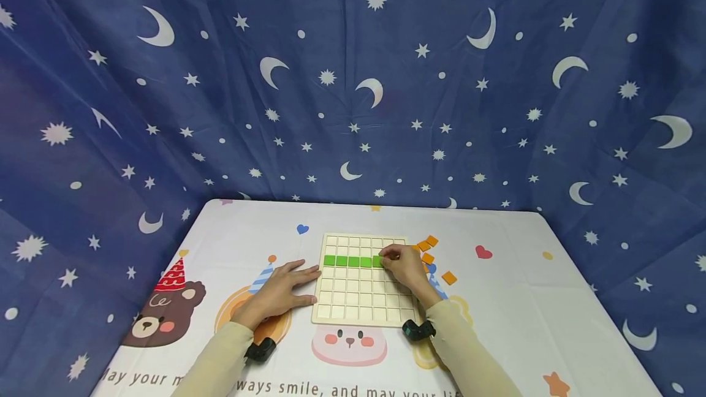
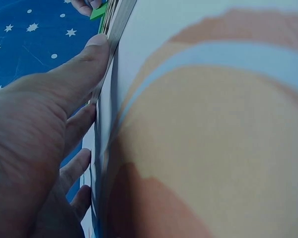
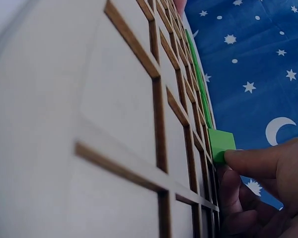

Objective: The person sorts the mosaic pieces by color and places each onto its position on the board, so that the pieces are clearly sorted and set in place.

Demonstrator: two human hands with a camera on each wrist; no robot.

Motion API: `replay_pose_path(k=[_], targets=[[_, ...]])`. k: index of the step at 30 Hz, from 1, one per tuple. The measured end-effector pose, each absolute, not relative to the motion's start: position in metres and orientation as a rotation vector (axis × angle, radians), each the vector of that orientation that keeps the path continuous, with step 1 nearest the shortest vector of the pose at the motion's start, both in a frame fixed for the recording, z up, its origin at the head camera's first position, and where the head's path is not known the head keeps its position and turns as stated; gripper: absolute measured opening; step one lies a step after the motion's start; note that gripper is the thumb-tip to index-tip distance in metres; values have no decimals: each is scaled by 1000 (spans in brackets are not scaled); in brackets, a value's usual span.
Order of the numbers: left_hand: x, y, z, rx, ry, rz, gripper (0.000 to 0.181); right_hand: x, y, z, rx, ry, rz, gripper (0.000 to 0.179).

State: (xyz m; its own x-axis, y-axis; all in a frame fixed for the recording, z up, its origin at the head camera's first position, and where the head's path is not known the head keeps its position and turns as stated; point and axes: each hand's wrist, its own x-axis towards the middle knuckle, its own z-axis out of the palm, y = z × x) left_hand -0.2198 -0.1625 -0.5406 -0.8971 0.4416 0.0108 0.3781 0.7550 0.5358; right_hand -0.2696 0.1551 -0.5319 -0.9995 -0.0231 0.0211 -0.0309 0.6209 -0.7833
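Note:
A pale wooden grid board (image 1: 353,302) lies on the table, with a row of green square tiles (image 1: 348,261) set in its cells. My right hand (image 1: 405,267) pinches one more green tile (image 3: 221,144) between thumb and fingers at the right end of that row. In the right wrist view this tile stands tilted up from the board, one edge at the grid. My left hand (image 1: 282,290) rests at the board's left side, fingers spread; in the left wrist view its thumb (image 2: 97,47) touches the board's edge.
Several orange square tiles (image 1: 449,277) lie scattered right of the board, some partly hidden behind the right hand. A white tablecloth (image 1: 513,299) with cartoon prints covers the table. A blue curtain (image 1: 353,109) with moons and stars hangs behind and at the sides.

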Motion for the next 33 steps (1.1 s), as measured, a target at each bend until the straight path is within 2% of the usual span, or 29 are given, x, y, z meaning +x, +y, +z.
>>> replay_pose_path(k=[20, 33], targets=[[-219, -161, -542, 647, 2829, 835, 64, -272, 160, -536, 29, -2817, 1408, 9], [-220, -163, -544, 655, 2853, 832, 64, -254, 177, -508, 74, -2773, 1437, 17]])
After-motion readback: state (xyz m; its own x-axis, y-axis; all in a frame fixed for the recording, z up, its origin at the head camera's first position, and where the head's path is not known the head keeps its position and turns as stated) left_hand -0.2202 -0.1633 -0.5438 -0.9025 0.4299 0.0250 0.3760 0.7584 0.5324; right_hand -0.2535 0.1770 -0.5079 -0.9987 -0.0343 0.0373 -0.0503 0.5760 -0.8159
